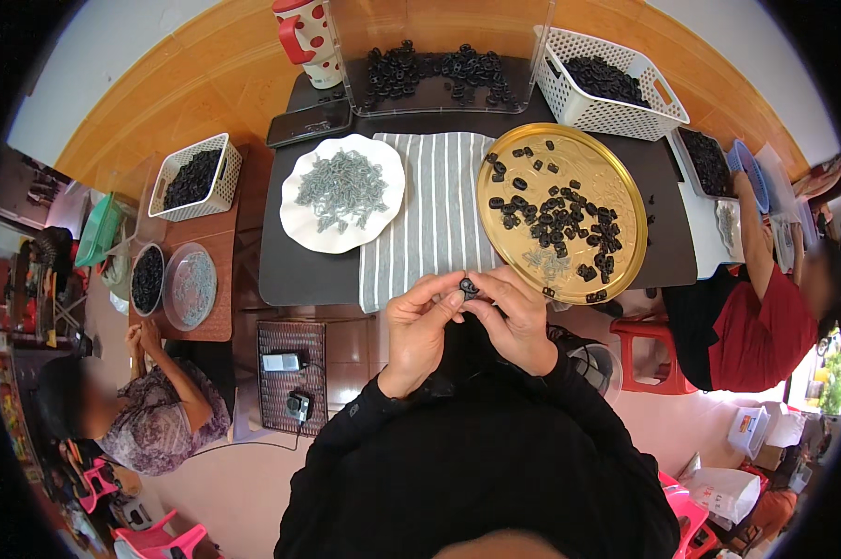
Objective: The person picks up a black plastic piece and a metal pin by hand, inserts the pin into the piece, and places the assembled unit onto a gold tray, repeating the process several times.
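Just over the near edge of the table, my left hand (416, 328) and my right hand (517, 321) meet and pinch one small black part (469, 287) between their fingertips. The part looks rounded, with a hole or recess in it; its exact kind is too small to make out. Right beyond my hands lies a grey-and-white striped cloth (430, 210). To its left, a scalloped white plate (293, 212) bears a heap of small silvery metal pieces (343, 189). On the right, a round gold tray (616, 172) carries many loose small black parts (569, 219) and a few silvery pieces.
At the back stand a clear bin (439, 102) of black parts, a white basket (616, 112), a dark phone-like slab (309, 124) and a dotted tumbler (320, 65). Co-workers sit left (160, 410) and right (756, 326). A red stool (649, 354) is at right.
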`<state>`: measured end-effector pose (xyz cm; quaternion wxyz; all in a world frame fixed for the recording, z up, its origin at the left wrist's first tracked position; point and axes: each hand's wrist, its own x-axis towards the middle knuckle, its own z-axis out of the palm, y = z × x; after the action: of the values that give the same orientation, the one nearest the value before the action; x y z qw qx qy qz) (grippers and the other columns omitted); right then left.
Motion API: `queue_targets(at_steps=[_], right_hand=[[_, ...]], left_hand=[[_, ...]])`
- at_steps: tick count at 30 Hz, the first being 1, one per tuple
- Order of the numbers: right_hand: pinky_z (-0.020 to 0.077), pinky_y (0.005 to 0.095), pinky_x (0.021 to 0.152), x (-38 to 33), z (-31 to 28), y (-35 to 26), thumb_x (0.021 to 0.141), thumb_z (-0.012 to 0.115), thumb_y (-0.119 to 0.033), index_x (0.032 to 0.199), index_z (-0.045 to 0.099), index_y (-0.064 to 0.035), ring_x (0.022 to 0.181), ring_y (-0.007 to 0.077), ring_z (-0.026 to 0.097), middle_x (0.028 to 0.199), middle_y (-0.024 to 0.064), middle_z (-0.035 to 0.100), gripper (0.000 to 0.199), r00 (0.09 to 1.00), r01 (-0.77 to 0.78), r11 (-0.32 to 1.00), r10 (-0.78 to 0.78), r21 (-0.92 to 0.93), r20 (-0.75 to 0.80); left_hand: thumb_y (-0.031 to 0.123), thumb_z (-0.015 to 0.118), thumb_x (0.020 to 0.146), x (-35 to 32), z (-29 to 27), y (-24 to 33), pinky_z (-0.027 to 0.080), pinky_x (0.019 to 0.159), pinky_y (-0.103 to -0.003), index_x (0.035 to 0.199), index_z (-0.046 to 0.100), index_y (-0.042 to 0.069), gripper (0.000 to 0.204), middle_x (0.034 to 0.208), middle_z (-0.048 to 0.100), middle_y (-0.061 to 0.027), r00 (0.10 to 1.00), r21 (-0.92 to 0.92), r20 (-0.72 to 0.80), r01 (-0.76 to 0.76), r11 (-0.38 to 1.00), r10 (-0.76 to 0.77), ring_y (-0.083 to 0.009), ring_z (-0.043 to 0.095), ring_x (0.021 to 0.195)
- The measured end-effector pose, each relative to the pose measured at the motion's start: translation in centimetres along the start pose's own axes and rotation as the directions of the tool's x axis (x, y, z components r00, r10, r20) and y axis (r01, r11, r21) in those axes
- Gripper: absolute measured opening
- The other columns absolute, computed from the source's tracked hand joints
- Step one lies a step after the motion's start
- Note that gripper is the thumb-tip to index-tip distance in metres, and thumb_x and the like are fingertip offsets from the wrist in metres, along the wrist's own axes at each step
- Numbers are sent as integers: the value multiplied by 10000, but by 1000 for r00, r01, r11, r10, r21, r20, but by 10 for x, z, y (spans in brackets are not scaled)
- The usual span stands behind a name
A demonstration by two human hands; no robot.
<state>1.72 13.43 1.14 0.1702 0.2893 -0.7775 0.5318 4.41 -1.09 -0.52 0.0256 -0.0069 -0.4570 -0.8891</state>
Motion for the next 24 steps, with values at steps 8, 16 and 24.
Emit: queue_targets(at_steps=[8, 16, 24], right_hand=[[493, 293, 635, -3, 2, -1, 722, 727, 47, 1066, 628, 33, 717, 226, 616, 883, 117, 634, 358, 996, 67, 990, -73, -122, -42], [480, 306, 615, 1, 0, -1, 741, 695, 67, 1086, 599, 64, 712, 255, 598, 880, 139, 595, 358, 996, 86, 994, -85, -69, 17], [469, 302, 595, -1, 1, 0, 757, 669, 86, 1080, 593, 63, 695, 248, 590, 861, 134, 580, 333, 997, 77, 996, -76, -35, 15]], left_hand=[[-48, 594, 875, -2, 3, 3, 455, 631, -228, 1122, 655, -15, 256, 846, 595, -38, 1000, -13, -10, 13, 1000, -13, -103, 546, 728], [-65, 607, 857, 0, -4, 2, 460, 618, -222, 1095, 665, -14, 250, 807, 584, -45, 1000, 11, 25, 17, 1000, -17, -116, 560, 704], [-62, 623, 850, 0, -3, 1, 477, 603, -215, 1063, 667, -20, 222, 818, 599, -54, 1000, 22, 7, 10, 1000, -10, -118, 583, 700]])
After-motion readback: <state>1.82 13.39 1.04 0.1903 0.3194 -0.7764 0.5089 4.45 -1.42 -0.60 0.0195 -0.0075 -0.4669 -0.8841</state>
